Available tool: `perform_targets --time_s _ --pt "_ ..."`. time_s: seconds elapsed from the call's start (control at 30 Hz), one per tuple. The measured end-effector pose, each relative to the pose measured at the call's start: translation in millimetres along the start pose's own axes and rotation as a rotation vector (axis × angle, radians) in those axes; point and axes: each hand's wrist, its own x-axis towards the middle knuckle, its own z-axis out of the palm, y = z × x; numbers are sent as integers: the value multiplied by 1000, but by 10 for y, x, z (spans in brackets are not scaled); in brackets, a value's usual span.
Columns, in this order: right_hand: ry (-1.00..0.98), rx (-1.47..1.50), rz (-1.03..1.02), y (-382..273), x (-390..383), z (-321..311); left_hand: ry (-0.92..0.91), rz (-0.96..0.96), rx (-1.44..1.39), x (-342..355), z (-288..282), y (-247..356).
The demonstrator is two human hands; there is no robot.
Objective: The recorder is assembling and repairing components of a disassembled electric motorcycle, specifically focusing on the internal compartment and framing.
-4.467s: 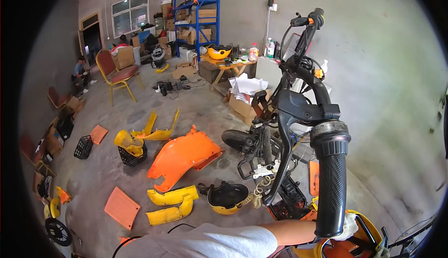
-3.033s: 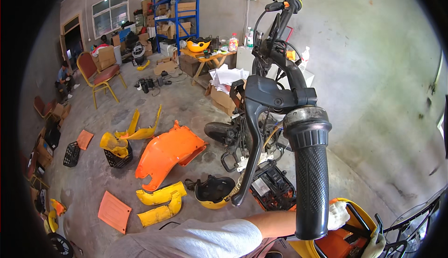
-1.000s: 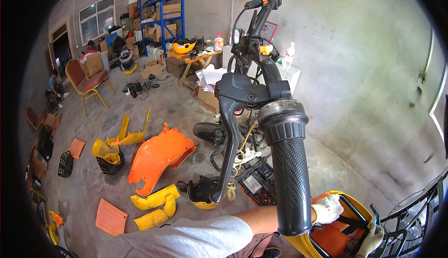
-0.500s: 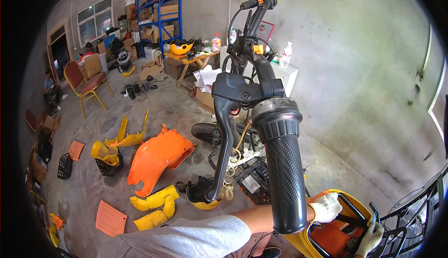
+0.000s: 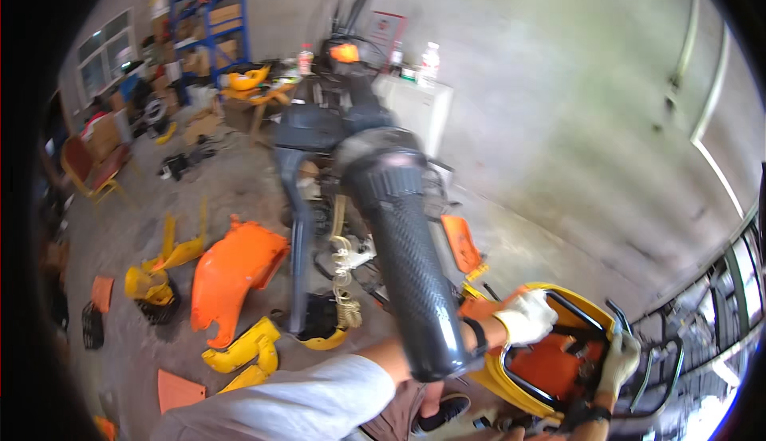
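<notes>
My left hand [image 5: 527, 317], in a white glove, is closed over the left edge of a yellow scooter body shell [image 5: 496, 371] with a black inner rim and orange inside. At the opposite edge my right hand [image 5: 620, 363], also gloved, grips the shell beside a black tubular rack [image 5: 678, 365]. Both sets of fingers are partly hidden. A black handlebar grip [image 5: 411, 273] crosses the view in front of my left forearm, with a brake lever [image 5: 298, 241] on its left. Behind it hangs a cream coiled cable [image 5: 343, 281].
Left on the floor lie a large orange panel [image 5: 235, 273], yellow curved panels [image 5: 239, 345] and a black basket [image 5: 159, 307] holding a yellow part. A yellow-and-black helmet-like shell [image 5: 323, 331] sits near the lever. Farther back are a chair [image 5: 88, 162], a wooden table [image 5: 259, 99] and blue shelving [image 5: 211, 34].
My view has shifted right and the picture is blurred. The handlebar appears farther left, and more of the shell and my right forearm shows. Both hands still hold the shell's edges.
</notes>
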Motion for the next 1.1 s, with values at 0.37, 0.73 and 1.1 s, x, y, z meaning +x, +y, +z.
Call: perform_targets --time_s 0.37,0.73,1.1 --pt "-46 -74 237 -334 31 -102 24 281 286 164 89 -178" --pt "-728 255 83 -1374 -259 101 31 252 212 126 32 -164" --pt "-611 533 320 -1377 -341 461 83 256 240 228 181 -283"
